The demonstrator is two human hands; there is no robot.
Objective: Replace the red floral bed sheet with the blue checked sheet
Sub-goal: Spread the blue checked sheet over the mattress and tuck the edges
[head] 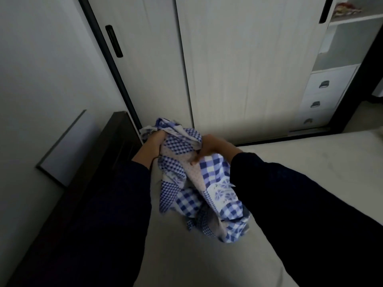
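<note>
At the far left a pale flat panel with a thin dark frame (62,150) leans on the wall, beside the dark wooden headboard (112,146). Just right of the headboard, the left hand (154,145) is closed in a fist round the top of the bunched blue-and-white checked cotton sheet (207,189), and a tuft of cloth sticks up above the knuckles. The sheet hangs in a crumpled rope from that grip. Its long axis runs from the hands down and toward the person, between the two dark sleeves. The lower end sits over the bare pale grey mattress (300,148); whether it touches the mattress I cannot tell. The right hand (215,148) pinches a fold at nearly the same height, its fingers curled into the cloth. Both hands hold the same end, and the left is the one nearer the headboard corner. To spread the sheet, I judge the hands must part sideways and shake the hanging length out away from the headboard.

Behind stand pale wood-grain sliding wardrobe doors (238,69), then white drawers with dark cup handles (325,94). A small red-and-cream bundle (346,8) lies on the top shelf, too small to identify. No red sheet lies on the bed. No brand, label or writing is readable.
</note>
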